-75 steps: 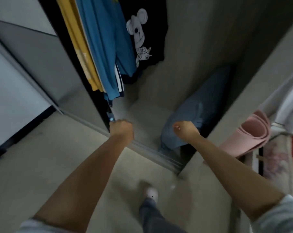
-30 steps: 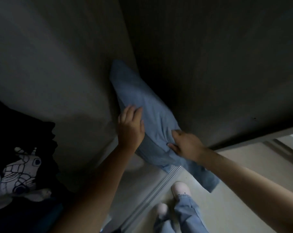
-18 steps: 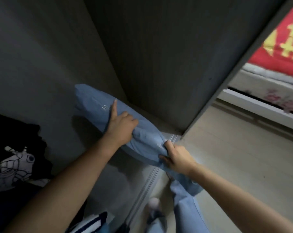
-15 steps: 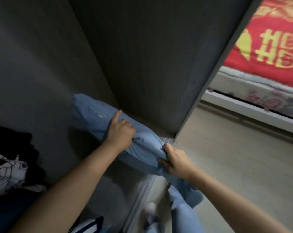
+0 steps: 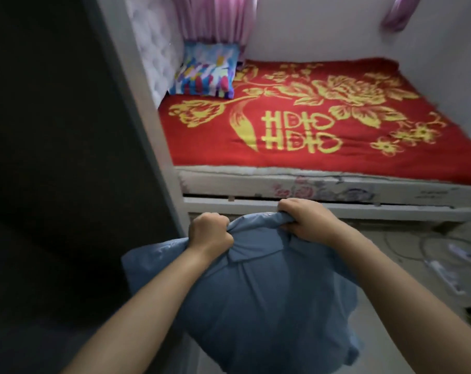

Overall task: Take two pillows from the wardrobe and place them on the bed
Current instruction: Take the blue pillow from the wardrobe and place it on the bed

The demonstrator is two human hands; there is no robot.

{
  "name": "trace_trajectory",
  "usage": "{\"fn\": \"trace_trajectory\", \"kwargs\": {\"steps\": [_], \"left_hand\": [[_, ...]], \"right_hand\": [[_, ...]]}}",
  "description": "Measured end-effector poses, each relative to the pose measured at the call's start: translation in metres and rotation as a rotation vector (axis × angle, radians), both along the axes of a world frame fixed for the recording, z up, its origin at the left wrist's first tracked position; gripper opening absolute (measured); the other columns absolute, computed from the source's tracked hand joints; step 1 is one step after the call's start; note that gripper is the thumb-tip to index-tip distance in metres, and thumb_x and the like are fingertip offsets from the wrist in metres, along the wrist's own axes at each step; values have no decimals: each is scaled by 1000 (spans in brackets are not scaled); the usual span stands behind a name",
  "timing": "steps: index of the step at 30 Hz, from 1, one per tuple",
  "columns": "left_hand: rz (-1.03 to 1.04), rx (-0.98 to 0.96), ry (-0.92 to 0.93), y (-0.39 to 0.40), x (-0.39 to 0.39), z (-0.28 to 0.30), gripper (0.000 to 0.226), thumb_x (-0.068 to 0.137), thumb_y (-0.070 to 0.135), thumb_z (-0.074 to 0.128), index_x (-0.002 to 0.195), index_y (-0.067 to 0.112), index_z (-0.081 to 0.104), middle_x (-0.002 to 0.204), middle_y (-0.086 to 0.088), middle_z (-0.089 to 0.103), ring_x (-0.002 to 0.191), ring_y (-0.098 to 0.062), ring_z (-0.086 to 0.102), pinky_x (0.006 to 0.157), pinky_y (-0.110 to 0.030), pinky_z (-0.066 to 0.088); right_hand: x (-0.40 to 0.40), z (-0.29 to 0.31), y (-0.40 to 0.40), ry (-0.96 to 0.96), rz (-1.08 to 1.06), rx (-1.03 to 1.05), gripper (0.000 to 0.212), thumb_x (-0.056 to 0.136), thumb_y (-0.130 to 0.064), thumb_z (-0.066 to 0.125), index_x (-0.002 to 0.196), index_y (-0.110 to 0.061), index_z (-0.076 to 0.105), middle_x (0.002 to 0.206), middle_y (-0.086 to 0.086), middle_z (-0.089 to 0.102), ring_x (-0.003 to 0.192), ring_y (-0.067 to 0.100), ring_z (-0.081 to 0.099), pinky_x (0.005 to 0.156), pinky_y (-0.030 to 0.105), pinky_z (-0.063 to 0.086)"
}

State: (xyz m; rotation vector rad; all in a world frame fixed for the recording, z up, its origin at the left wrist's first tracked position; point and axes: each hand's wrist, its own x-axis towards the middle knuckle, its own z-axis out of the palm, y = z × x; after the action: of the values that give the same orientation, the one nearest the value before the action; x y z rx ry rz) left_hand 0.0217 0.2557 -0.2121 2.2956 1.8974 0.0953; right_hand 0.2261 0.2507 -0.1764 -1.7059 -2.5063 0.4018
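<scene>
Head view: the left hand (image 5: 210, 233) and the right hand (image 5: 301, 221) were both clenched on the top edge of 1 blue pillow (image 5: 258, 300), bunching its fabric. The pillow hung between the forearms, clear of the floor, in front of the bed (image 5: 323, 184) and beside the dark wardrobe (image 5: 53, 157). 1 multicoloured pillow (image 5: 204, 71) lay on the red and gold bedspread (image 5: 310, 117), at the headboard corner.

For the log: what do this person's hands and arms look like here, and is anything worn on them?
Both forearms are bare up to the frame's bottom edge; no sleeve shows. The left hand and right hand carry no gloves, and no watch, ring or bracelet is visible on either.
</scene>
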Motion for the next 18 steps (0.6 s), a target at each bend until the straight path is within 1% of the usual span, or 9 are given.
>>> {"fn": "trace_trajectory", "kwargs": {"steps": [3,6,7,10,12,14,15,16,18], "left_hand": [[9,129,-173,45,61,16,21,68,7,46,69,-4,63,83,-20,67,84,-34,58,56,-28,29],[-86,417,-236,96,108,42,3,35,3,45,35,5,46,41,-18,57,41,-31,55,41,-18,15],[-100,478,-239,114,118,53,6,29,3,46,29,6,41,32,-14,50,30,-28,50,38,-15,11],[-78,574,-221,187,126,83,7,26,3,47,28,1,41,28,-11,46,25,-26,46,36,-10,4],[-52,618,-188,242,120,110,6,28,2,48,29,-1,42,30,-13,48,26,-27,47,32,-11,12],[-17,640,-160,302,107,141,4,33,1,48,34,-3,49,36,-17,55,33,-30,54,28,-21,34],[10,677,-177,334,100,159,9,37,1,48,39,-6,54,44,-20,60,42,-33,59,32,-26,41],[35,745,-187,367,92,176,13,42,1,47,44,-8,57,50,-22,63,49,-34,62,37,-29,44],[15,907,-144,433,77,215,11,41,3,47,39,-5,54,44,-18,61,42,-29,61,32,-22,41]], "right_hand": [[65,10,45,-10,-27,95,19,85,-12,58,100,-2,53,102,15,61,93,32,57,71,39,43],[108,22,97,15,-32,239,20,77,-5,61,96,3,58,95,19,63,87,35,59,66,40,42],[115,30,116,36,-24,293,19,71,0,62,90,4,59,88,21,64,81,37,60,63,40,44],[119,54,186,108,10,517,18,53,5,62,71,3,60,63,18,63,55,34,61,50,39,49],[108,74,244,155,14,680,15,52,1,58,67,0,60,58,15,61,51,31,60,48,38,50],[91,100,308,218,4,822,12,60,-3,50,67,0,60,59,15,61,53,31,61,51,37,50],[80,116,341,245,-10,883,16,63,-7,46,66,-1,60,60,15,62,54,31,61,52,36,51],[71,132,377,263,-28,950,18,64,-8,44,65,-1,60,59,16,62,54,31,62,52,35,51],[50,167,444,295,-92,1057,4,61,3,57,63,1,61,58,18,62,53,33,62,52,36,51]]}}
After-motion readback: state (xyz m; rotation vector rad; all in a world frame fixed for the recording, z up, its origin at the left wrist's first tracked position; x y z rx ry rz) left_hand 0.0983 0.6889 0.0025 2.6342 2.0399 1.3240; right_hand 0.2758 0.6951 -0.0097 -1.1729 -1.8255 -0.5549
